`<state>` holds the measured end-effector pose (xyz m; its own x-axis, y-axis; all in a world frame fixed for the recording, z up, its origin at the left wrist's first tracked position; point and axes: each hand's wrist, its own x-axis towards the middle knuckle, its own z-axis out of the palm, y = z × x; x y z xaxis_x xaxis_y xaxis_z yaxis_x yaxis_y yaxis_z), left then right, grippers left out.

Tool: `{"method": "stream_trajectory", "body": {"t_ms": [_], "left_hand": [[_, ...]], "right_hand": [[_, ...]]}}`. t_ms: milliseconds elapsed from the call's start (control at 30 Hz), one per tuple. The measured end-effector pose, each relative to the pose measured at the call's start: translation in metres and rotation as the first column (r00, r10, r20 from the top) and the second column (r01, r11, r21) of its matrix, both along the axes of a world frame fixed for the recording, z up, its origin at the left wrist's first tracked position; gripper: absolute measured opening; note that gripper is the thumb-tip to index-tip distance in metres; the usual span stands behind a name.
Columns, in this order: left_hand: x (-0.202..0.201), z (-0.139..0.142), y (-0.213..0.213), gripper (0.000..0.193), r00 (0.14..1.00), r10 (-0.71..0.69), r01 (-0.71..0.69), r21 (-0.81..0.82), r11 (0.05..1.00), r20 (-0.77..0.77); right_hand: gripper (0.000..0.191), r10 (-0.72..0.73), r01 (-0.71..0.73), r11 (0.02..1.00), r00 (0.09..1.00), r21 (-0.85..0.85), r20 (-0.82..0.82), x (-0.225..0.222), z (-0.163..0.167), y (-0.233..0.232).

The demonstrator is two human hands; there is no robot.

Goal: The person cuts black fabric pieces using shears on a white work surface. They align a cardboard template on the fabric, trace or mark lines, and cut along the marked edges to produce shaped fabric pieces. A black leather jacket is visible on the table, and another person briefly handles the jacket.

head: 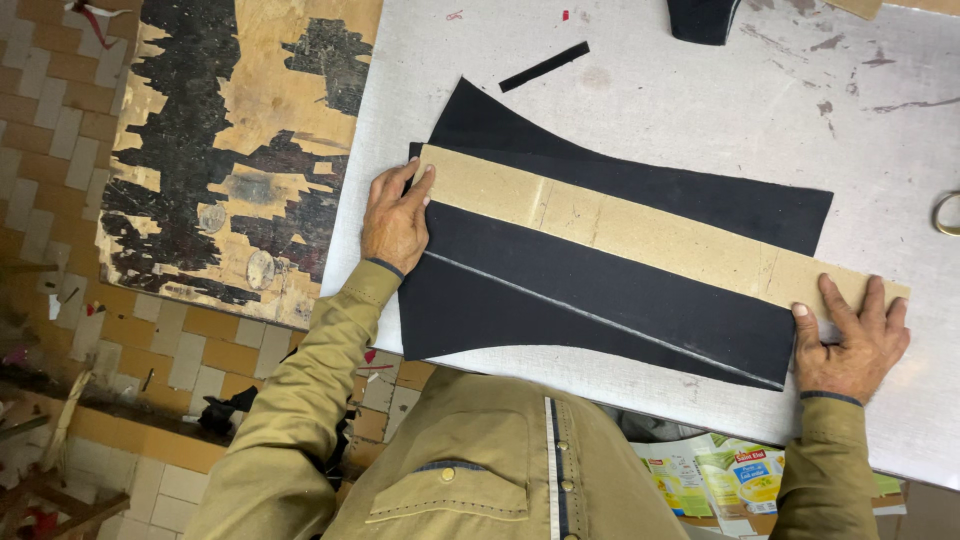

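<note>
Left hand (397,222): open, fingers spread flat — it presses the near-left end of the board strip (640,230) and the black sheet (590,300) under it; nothing is gripped.
Right hand (850,345): open too, palm down, fingertips on the strip's right end, heel on the desk (700,90); its grip closes on nothing.
Board strip: a long tan cardboard strip lying slantwise across the black sheet, from upper left to lower right, held flat at both ends.
Black sheet: a wide, dark piece with curved edges, flat on the desk, showing above and below the strip; a thin pale line (600,318) runs along it just below the strip, roughly parallel.
Desk: grey, scuffed top; the sheet's lower edge reaches its near edge.
Scrap (544,66): a small black sliver, well apart, above the sheet.
Dark piece (703,18): at the top edge, cut off by the frame.
Ring (945,213): brass-coloured, at the right edge.
Old panel (230,150): worn, black-patched wood left of the desk — above a tiled floor (50,110).
Sleeves: olive.
</note>
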<state>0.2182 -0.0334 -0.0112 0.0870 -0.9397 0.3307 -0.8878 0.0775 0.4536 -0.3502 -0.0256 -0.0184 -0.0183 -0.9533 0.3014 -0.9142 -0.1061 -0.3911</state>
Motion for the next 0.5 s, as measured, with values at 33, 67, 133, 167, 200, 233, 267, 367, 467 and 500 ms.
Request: {"method": "stream_trajectory", "body": {"t_ms": [33, 67, 133, 167, 200, 233, 267, 367, 467, 500], "left_hand": [[0.001, 0.000, 0.000, 0.041, 1.000, -0.003, 0.003, 0.001, 1.000, 0.001], [0.002, 0.001, 0.000, 0.040, 1.000, -0.008, 0.008, 0.002, 1.000, 0.002], [0.005, 0.002, -0.001, 0.039, 1.000, -0.015, 0.015, -0.020, 1.000, -0.009], [0.006, 0.004, -0.002, 0.039, 1.000, -0.020, 0.019, -0.043, 0.999, -0.024], [0.005, 0.007, -0.004, 0.039, 0.998, -0.037, 0.033, -0.071, 0.997, -0.050], [0.003, 0.007, -0.006, 0.041, 0.999, -0.031, 0.030, -0.061, 0.998, -0.017], [0.000, 0.009, -0.008, 0.044, 0.999, -0.051, 0.051, -0.048, 0.998, 0.006], [-0.022, 0.014, -0.017, 0.022, 0.979, 0.056, -0.057, -0.003, 0.998, 0.194], [-0.054, 0.016, -0.028, 0.073, 0.926, 0.104, -0.137, 0.065, 0.988, 0.363], [-0.062, 0.016, -0.031, 0.088, 0.890, 0.133, -0.196, 0.104, 0.975, 0.435]], "right_hand": [[0.044, 0.001, -0.001, 1.000, 1.000, -0.001, -0.003, 0.002, 0.001, 0.000], [0.044, 0.004, -0.004, 1.000, 1.000, -0.003, 0.007, 0.003, 0.003, 0.000], [0.043, 0.010, -0.009, 1.000, 1.000, -0.011, 0.028, 0.010, 0.007, -0.002], [0.042, 0.025, -0.024, 1.000, 0.999, -0.013, 0.036, 0.014, 0.008, -0.004], [0.042, 0.029, -0.028, 0.999, 0.999, -0.019, 0.031, 0.017, 0.011, -0.007], [0.041, 0.012, -0.012, 1.000, 1.000, -0.021, 0.011, 0.017, 0.016, -0.010], [0.046, -0.001, 0.000, 0.999, 1.000, -0.032, -0.019, 0.020, 0.018, -0.014], [0.046, -0.043, 0.043, 0.999, 0.999, -0.028, -0.004, 0.016, 0.029, -0.020], [0.045, -0.098, 0.099, 0.995, 0.995, -0.010, 0.024, 0.008, 0.037, -0.021], [0.044, -0.100, 0.101, 0.995, 0.995, -0.015, 0.017, 0.005, 0.040, -0.021]]}}
